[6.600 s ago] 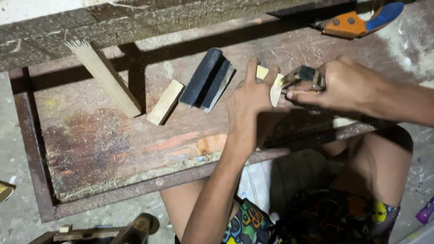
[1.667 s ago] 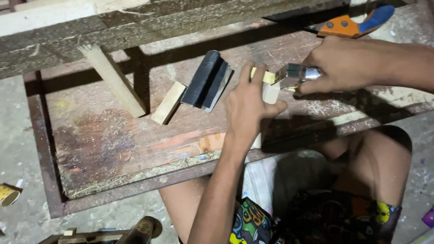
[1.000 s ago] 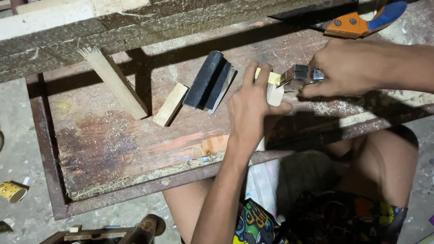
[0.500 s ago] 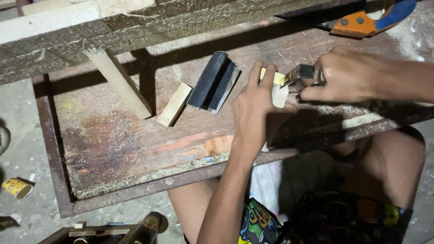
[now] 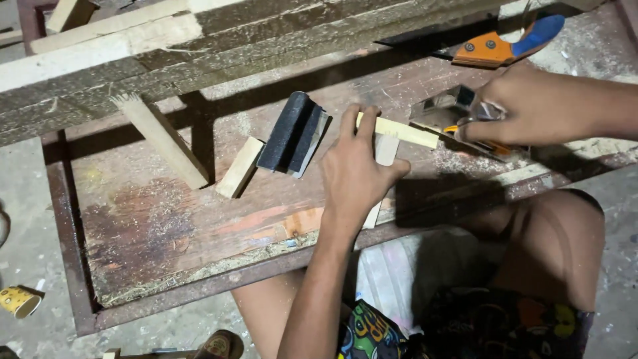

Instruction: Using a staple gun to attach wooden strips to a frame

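Lying on the counter (image 5: 166,226), the pale wood strip (image 5: 399,131) runs its long axis left to right, its right end dipping slightly toward the small metal plane (image 5: 452,113). The left hand (image 5: 355,176) rests palm down, forearm rising from below, fingers extended and pressing flat on the strip's left end. The right hand (image 5: 538,106) enters from the right, fingers curled tight around the plane, just beside the strip's right end. A black sanding block (image 5: 292,133) sits near the left hand.

We pressed our left hand (image 5: 355,176) on a strip (image 5: 399,131) beside the sanding block (image 5: 292,133); our right hand (image 5: 531,106) gripped a plane (image 5: 445,110) beyond it.
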